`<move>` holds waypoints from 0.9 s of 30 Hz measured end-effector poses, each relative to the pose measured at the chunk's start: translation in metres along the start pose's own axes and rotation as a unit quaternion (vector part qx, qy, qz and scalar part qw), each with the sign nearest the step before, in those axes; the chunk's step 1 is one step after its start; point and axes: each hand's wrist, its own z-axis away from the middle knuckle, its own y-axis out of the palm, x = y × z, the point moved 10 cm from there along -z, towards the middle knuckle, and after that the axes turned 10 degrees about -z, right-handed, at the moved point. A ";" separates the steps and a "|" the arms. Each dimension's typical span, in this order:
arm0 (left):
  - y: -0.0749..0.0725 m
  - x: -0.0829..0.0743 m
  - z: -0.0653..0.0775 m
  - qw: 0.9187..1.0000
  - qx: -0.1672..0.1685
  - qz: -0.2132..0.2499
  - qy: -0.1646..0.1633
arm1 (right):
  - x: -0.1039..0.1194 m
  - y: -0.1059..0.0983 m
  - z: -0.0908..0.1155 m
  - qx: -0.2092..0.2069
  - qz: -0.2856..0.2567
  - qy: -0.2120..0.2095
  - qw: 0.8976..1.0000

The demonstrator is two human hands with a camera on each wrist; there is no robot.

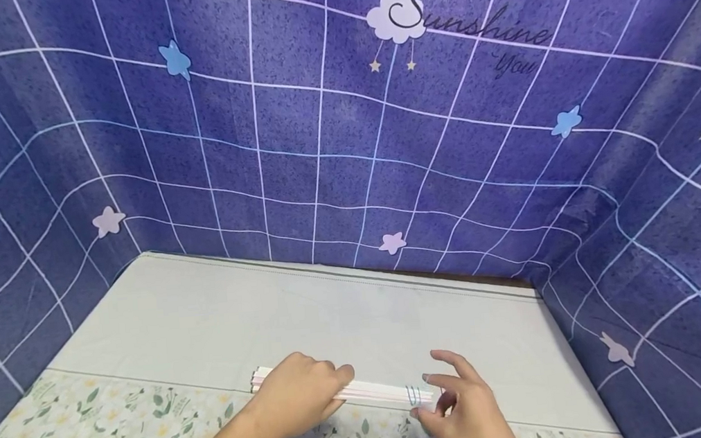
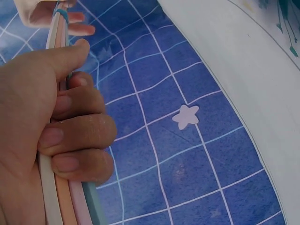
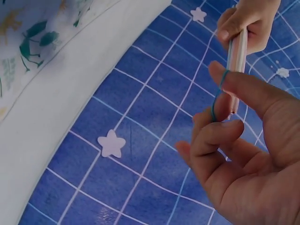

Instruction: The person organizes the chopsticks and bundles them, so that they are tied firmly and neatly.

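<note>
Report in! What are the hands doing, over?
Left hand grips pastel stick bundle. Right hand holds teal band near the bundle's end. Nothing seen in the way.

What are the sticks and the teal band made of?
The sticks look matte, maybe paper or plastic, I can't tell which: their pastel colours show no strong shine. The teal band is probably smooth rubber, since it's thin and bends in loops round the sticks.

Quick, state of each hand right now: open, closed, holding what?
Left hand: closed, gripping the bundle of pastel sticks.
Right hand: fingers partly curled, holding the teal band stretched near the bundle's end.
</note>
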 end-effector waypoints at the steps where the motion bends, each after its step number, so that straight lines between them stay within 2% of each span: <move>1: 0.001 -0.001 0.000 1.000 0.000 0.000 0.001 | 0.000 0.001 0.000 0.006 0.007 0.004 1.000; 8: 0.019 0.002 0.000 0.997 0.041 0.047 -0.038 | 0.007 0.017 0.001 0.048 0.084 0.010 0.995; 13: 0.023 0.003 -0.001 0.996 0.051 0.037 -0.058 | 0.017 0.029 0.006 0.057 0.159 -0.013 0.986; 16: 0.021 0.005 -0.001 0.996 0.048 0.027 -0.068 | 0.023 0.030 0.008 0.041 0.174 -0.032 0.983; 23: 0.022 0.010 -0.002 0.994 0.051 0.041 -0.087 | 0.029 0.029 0.010 0.009 0.152 -0.063 0.986; 27: 0.023 0.013 -0.003 0.993 0.060 0.047 -0.094 | 0.039 0.028 0.013 -0.034 0.164 -0.123 0.978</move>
